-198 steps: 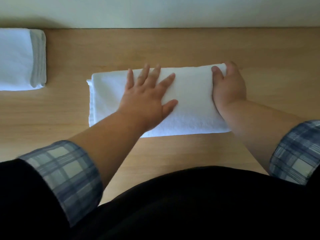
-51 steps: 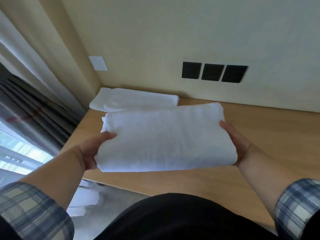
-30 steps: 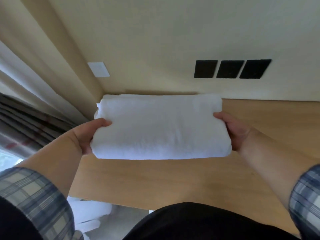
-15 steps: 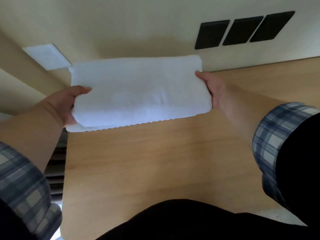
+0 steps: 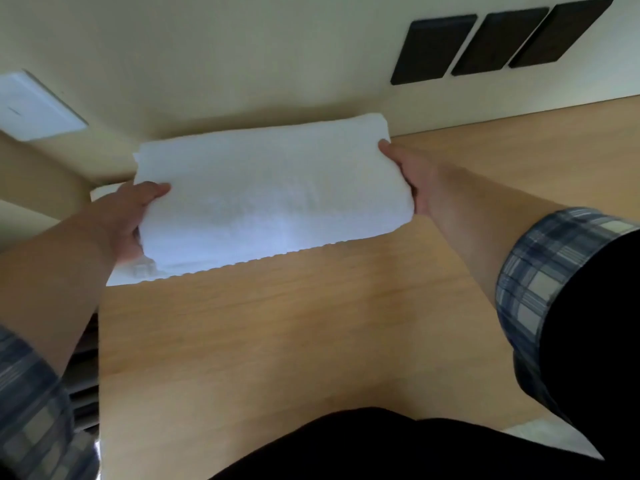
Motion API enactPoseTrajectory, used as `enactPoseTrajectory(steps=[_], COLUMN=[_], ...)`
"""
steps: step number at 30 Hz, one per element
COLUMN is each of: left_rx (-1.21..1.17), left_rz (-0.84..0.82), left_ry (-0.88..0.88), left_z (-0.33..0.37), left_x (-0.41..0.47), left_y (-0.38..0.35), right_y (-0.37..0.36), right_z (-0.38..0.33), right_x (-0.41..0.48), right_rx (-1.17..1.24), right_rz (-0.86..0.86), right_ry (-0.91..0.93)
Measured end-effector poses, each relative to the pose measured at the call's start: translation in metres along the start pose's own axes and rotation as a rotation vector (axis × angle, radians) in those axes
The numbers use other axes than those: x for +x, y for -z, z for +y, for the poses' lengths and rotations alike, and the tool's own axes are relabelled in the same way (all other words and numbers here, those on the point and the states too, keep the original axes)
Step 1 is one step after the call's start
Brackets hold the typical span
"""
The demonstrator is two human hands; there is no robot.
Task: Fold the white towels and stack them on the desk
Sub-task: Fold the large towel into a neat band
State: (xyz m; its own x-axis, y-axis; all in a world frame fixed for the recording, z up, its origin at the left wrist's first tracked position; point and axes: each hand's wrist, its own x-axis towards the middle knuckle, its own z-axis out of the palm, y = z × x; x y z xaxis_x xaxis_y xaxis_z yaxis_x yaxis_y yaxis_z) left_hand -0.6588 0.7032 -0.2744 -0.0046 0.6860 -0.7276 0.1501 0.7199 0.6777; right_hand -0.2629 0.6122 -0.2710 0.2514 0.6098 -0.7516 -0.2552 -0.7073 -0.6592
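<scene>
A folded white towel (image 5: 270, 202) sits at the counter's (image 5: 277, 341) far left corner, its long side along the counter's back edge. It is over a second white towel (image 5: 126, 271), whose scalloped hem shows at the near side; whether its full weight rests on it cannot be told. The left hand (image 5: 128, 220) grips the left end, thumb on top and fingers hidden beneath. The right hand (image 5: 415, 178) holds the right end the same way. A plaid sleeve (image 5: 540, 271) is rolled up the right forearm. On the wall behind the counter are three black panels (image 5: 498, 43) and a white plate (image 5: 34, 105).
</scene>
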Motion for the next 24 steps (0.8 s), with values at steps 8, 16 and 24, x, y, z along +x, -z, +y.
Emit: enactPoseTrajectory(steps=[8,16,24], left_rx=[0.007,0.287,0.855], left_rz=[0.063,0.282,0.629], left_ry=[-0.075,-0.179,-0.890], left_z=[-0.005,-0.005,-0.012], left_x=[0.012,0.005,-0.023], left_y=[-0.012,-0.011,-0.034], right_y=[0.002,-0.001,-0.063], right_z=[0.000,-0.012,0.037], right_x=[0.003,-0.006,-0.063], right_rx=[-0.073,-0.059,-1.066], right_rz=[0.055,0.059,0.227], right_ry=[0.027,0.130,1.040])
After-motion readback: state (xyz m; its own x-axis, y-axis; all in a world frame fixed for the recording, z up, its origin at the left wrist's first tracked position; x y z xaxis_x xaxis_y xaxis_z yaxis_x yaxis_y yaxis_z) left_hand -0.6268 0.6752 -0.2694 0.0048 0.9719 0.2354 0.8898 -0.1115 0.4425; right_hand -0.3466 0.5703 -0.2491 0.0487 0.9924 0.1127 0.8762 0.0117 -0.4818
